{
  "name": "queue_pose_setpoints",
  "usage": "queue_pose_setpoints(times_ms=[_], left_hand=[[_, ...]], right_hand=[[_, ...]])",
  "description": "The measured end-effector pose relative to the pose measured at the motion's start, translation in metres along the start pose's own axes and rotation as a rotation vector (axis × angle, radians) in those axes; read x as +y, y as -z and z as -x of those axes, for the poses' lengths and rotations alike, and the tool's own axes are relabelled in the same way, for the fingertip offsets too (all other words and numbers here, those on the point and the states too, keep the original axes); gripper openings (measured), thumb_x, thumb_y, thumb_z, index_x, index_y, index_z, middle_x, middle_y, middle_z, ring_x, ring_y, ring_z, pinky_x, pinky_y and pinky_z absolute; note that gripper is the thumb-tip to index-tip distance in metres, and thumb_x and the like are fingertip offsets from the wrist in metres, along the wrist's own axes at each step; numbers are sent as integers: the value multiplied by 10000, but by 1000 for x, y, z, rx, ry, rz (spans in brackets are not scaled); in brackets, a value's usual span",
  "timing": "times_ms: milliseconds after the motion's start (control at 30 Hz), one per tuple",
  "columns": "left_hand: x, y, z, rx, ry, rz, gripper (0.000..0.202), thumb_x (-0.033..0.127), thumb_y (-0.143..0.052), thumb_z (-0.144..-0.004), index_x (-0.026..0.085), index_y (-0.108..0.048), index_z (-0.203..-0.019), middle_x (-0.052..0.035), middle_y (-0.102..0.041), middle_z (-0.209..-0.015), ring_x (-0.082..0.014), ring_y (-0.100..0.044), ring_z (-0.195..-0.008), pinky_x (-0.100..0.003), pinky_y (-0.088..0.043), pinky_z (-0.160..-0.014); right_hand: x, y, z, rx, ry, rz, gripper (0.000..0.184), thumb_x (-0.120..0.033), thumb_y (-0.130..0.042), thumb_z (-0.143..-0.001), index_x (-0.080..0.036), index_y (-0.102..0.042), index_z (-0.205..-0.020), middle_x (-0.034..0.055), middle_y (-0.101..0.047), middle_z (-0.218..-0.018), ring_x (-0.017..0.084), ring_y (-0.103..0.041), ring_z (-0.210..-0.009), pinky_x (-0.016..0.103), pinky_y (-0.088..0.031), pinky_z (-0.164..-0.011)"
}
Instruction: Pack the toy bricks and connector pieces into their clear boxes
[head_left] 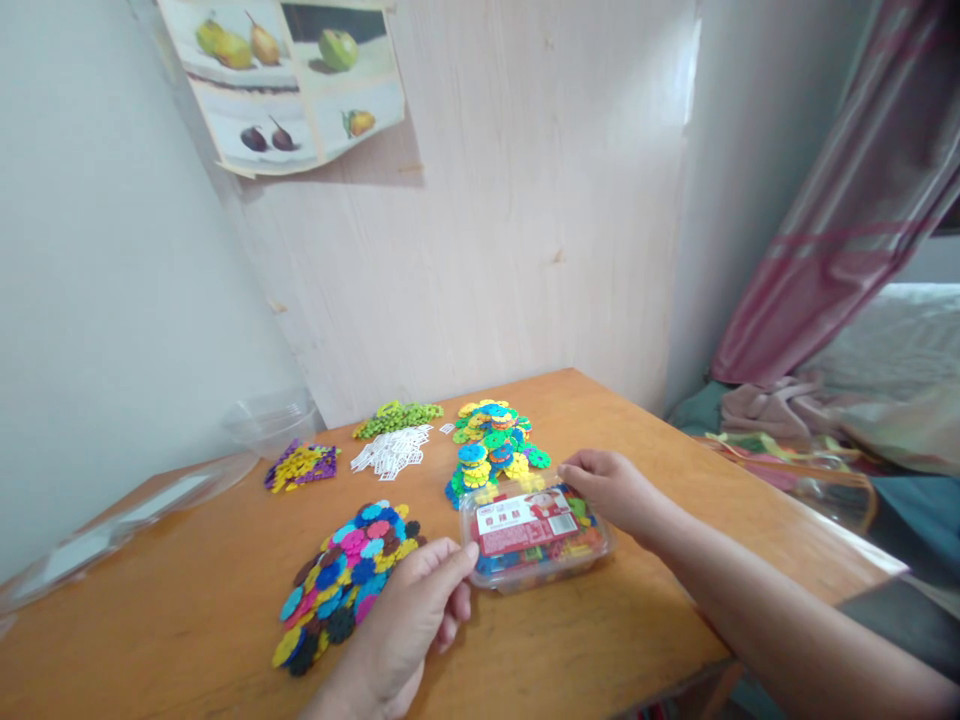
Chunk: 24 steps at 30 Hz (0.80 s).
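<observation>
A clear plastic box (543, 545) with a red and white label on its lid stands near the front of the table. Colourful small plastic pieces show through its sides. My left hand (420, 600) pinches the box's left edge, thumb at the lid's rim. At the far right corner, my right hand (607, 488) has its fingers closed on the rim; some fingertips are hidden. Beside my left hand lies a pile of multicoloured flower-shaped discs (349, 570). Just behind the box is a heap of yellow, blue and green discs (495, 445).
White pieces (394, 452), green pieces (397, 418) and purple-yellow pieces (301, 466) form piles farther back. An empty clear tub (274, 422) and clear lids (127, 520) line the left side. The wooden table (600, 420) meets the wall; cloths and a curtain (817, 220) are at right.
</observation>
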<state>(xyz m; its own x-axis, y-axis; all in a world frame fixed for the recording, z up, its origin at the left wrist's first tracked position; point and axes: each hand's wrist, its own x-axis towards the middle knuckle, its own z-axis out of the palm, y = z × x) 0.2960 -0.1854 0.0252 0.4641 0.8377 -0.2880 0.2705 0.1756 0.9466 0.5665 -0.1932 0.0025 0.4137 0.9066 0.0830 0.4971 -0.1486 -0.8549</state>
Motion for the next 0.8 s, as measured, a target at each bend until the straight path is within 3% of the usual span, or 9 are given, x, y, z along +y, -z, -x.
queue_pose_setpoints(times_ms=[367,567,633,700,800], left_hand=[[-4,7,-4,-99,13,53,421,551,-617,-824,171,-461,-735,45,-485,-627,-37,-350,-495,-175,-243,-470],[-6,5,-7,-135,60,172,394,523,-639,-804,189,-437,-749,65,-434,-603,-40,-289,-472,-192,-185,-462],[-5,3,-6,-95,42,104,384,526,-613,-812,194,-436,-737,62,-433,-599,-54,-309,-482,-201,-213,-469],[-3,1,-6,8,-34,-48,327,500,-590,-823,196,-479,-776,35,-504,-663,-88,-426,-559,-210,-312,-523],[7,-1,-7,213,-237,-313,288,396,-590,-807,205,-546,-1018,-46,-626,-998,-187,-582,-922,-291,-452,-796]], right_hand=[[1,1,3,-11,11,-15,292,-415,-531,-799,-165,-677,-761,5,-624,-671,134,-541,-633,217,-376,-537],[4,0,1,-3,24,-6,279,-406,-526,-796,-169,-670,-766,-9,-603,-639,125,-525,-607,212,-364,-523],[4,-1,0,4,30,-1,271,-403,-530,-790,-169,-660,-746,-16,-587,-623,119,-510,-594,210,-357,-517],[4,-1,-1,4,36,5,266,-395,-530,-787,-167,-659,-739,-17,-582,-618,118,-505,-592,210,-356,-517],[5,-1,-3,0,50,10,270,-385,-526,-786,-162,-676,-757,-10,-593,-623,124,-514,-603,213,-359,-524]])
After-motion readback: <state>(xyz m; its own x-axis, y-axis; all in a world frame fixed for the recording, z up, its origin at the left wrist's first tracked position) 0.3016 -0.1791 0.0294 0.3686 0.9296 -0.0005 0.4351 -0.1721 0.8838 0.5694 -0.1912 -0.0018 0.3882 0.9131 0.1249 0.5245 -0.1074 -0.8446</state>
